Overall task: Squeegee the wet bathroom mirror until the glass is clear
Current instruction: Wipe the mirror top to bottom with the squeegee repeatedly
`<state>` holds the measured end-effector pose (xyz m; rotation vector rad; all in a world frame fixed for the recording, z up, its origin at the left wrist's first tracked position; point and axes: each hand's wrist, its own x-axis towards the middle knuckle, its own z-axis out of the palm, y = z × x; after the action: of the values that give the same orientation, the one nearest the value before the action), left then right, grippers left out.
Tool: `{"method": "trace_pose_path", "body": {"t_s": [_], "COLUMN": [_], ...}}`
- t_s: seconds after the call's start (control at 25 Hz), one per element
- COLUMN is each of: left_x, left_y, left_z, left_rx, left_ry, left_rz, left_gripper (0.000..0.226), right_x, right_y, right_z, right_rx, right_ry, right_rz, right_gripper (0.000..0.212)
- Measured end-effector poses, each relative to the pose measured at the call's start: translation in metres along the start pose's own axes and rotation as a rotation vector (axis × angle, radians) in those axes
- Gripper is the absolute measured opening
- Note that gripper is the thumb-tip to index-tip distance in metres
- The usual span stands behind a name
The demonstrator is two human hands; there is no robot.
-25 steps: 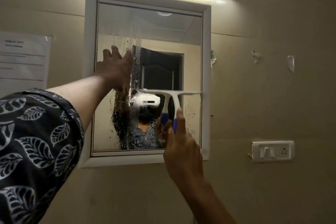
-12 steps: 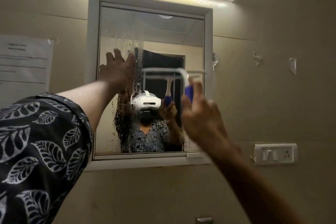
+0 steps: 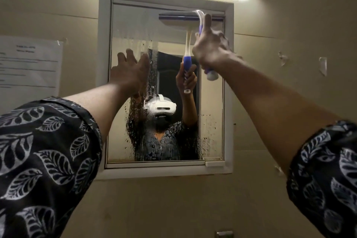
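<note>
mirror (image 3: 131,25) glass glossy, wet and streaked with droplets left and bottom; frame (image 3: 103,83) smooth white, plastic-looking; squeegee (image 3: 173,17) translucent white plastic, glossy blue grip; sleeve (image 3: 48,150) matt printed cloth; sheet (image 3: 29,63) matt paper; wall (image 3: 289,25) matt paint

Right hand (image 3: 209,48) grips squeegee (image 3: 177,18) at mirror (image 3: 131,23) top; left hand (image 3: 129,72) flat against it.

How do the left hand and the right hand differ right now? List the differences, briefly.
The left hand is open, fingers spread, holding nothing; the right hand grips the squeegee by its handle. The left hand sits at mid-height on the left side of the mirror; the right hand is higher, at the upper right. Both reach up toward it.
</note>
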<state>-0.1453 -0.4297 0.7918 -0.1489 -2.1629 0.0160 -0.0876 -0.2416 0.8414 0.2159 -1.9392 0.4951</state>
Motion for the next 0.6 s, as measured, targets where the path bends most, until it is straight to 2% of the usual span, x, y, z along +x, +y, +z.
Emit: {"method": "trace_pose_path", "body": {"t_s": [0.12,0.2,0.36,0.6], "left_x": [0.001,0.001,0.002,0.003], "left_y": [-0.001,-0.001,-0.003,-0.002], "left_z": [0.001,0.002,0.003,0.002], "left_rx": [0.012,0.011,-0.023,0.03], "left_ry": [0.005,0.012,0.016,-0.013], "left_rz": [-0.002,0.001,0.009,0.001], "left_gripper": [0.112,0.11,0.098,0.112], "right_x": [-0.027,-0.049,-0.109,-0.211], "right_y": [0.015,0.021,0.03,0.055], "right_z": [0.016,0.025,0.042,0.061], "right_rx": [0.072,0.111,0.219,0.173], "right_ry": [-0.063,-0.063,-0.108,-0.262], "right_rz": [0.055,0.027,0.0,0.067], "right_gripper": [0.049,0.045,0.053,0.07]}}
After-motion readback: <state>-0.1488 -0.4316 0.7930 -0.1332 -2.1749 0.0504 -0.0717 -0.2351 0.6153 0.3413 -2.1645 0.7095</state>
